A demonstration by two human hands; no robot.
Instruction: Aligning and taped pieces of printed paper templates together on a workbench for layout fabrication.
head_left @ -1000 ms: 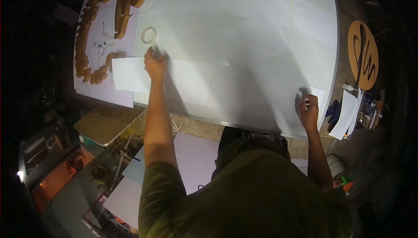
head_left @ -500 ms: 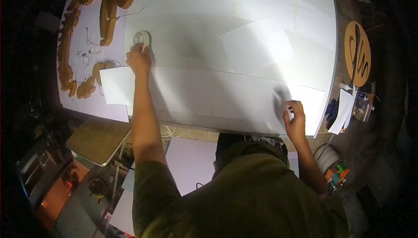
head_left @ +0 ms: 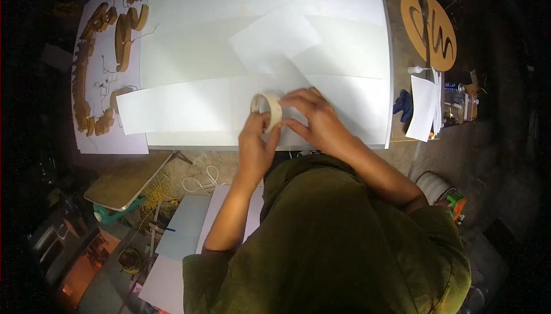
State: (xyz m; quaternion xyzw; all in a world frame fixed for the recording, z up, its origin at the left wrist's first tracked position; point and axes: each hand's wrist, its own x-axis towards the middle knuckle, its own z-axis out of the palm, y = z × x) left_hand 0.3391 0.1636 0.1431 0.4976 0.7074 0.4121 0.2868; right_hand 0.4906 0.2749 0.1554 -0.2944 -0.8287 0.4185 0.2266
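Tape roll (head_left: pixel 275 110), picked up off the tabletop (head_left: pixel 189 47), is now over the long paper strip (head_left: pixel 183 104), pinched by the grip of the left hand (head_left: pixel 255 144), while the right hand (head_left: pixel 322 123), spread, reaches its edge, bringing both hands together

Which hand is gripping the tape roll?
The left hand, pinching the near side of the tape roll; the right hand is alongside, contact unclear.

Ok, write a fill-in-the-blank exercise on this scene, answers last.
1. The left hand holds a roll of ____.
2. The fingers at the roll's right side belong to the ____ hand.
3. The brown curved pieces lie to the ____ of the roll.
4. The long paper strip beneath the hands is coloured ____.

Missing words: tape; right; left; white.
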